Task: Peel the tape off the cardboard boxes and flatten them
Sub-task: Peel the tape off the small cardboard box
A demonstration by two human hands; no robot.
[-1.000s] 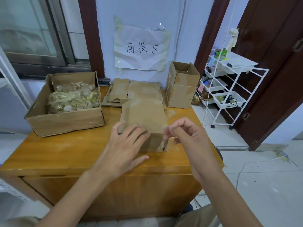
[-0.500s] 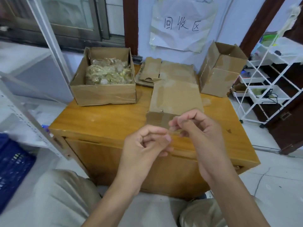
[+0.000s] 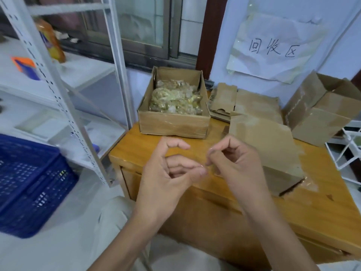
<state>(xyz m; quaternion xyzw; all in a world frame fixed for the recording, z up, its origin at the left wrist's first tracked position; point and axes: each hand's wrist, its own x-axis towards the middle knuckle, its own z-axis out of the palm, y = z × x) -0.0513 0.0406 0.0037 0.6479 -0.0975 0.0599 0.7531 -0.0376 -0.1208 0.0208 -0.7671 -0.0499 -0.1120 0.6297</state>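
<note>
Two hands meet above the wooden table (image 3: 136, 151), fingers curled.
Left hand (image 3: 166, 177) and right hand (image 3: 234, 165) may pinch clear tape — can't tell; flattened box (image 3: 261, 141) behind them, scrap-filled box (image 3: 173, 122) beyond.

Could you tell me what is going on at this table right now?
A person is stripping tape from cardboard boxes. Both hands are raised in front of the wooden table: the left hand and the right hand have their fingertips close together, seemingly working a clear strip of tape that is hard to make out. A flattened box lies just beyond them, more flattened cardboard is stacked behind it, an open box waits at the right, and a box of wadded tape sits at the left.
</note>
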